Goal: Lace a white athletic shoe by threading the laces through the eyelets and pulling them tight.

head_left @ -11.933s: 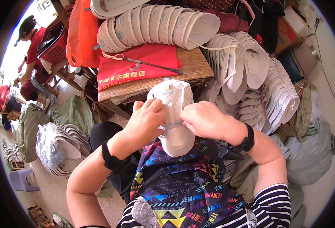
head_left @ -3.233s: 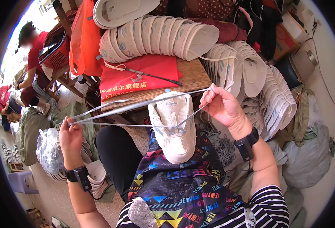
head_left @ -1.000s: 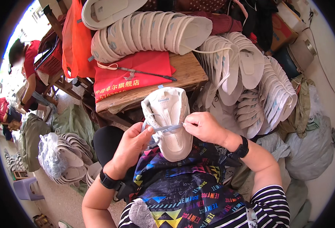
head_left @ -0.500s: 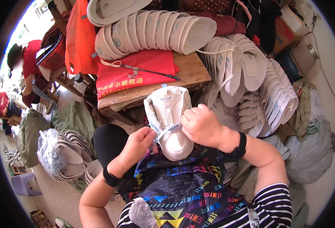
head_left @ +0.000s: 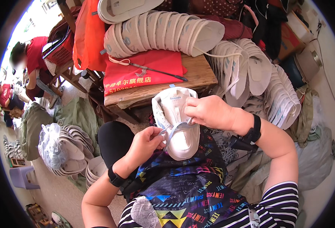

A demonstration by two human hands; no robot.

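A white shoe upper [head_left: 183, 147] rests toe toward me above my lap, its tongue and collar on the far side. A pale blue shoelace [head_left: 178, 125] crosses its lower throat. Left of the toe, my left hand [head_left: 149, 140] pinches one part of the lace between thumb and fingers. My right hand [head_left: 210, 112] is closed at the right eyelet edge, where the lace runs under its fingers; the exact grip is partly hidden.
Ahead stands a wooden bench [head_left: 159, 90] with a red bag [head_left: 137, 81], a thin hooked tool [head_left: 159, 73] and a row of nested shoe uppers [head_left: 156, 32]. More uppers [head_left: 281, 95] are stacked right. A plastic-wrapped bundle [head_left: 53, 148] lies left; a person [head_left: 36, 60] works beyond.
My right hand has loosened from a fist above the throat to a pinch by the right eyelets. My left hand has shifted slightly, still pinching the lace. The whole view has shifted a little.
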